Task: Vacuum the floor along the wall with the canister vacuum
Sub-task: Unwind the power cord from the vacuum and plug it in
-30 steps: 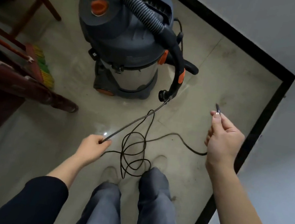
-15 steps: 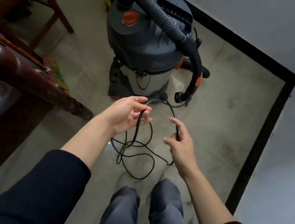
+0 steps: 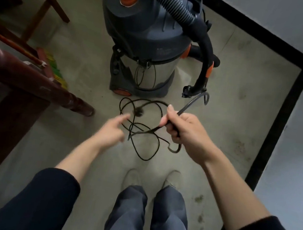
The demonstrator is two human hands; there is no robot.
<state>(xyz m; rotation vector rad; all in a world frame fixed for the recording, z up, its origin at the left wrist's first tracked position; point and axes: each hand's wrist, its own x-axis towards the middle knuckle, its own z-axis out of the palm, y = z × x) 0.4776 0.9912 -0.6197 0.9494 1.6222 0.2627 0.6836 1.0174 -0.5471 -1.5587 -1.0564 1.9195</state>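
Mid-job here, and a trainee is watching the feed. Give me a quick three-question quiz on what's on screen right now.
1. True or false: the left hand grips the power cord.
2. The right hand holds: A) the hose, B) the power cord, C) nothing.
3. Fill in: the cord's loose loops lie in front of the canister ____.
Key: 1 false, its fingers hold nothing; 2 B; 3 vacuum.

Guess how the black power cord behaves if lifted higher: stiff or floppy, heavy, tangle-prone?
Probably floppy: the power cord sags from the grip of the right hand into loose loops on the floor. Likely light: one hand holds it up. Crossed loops may snag or knot when pulled.
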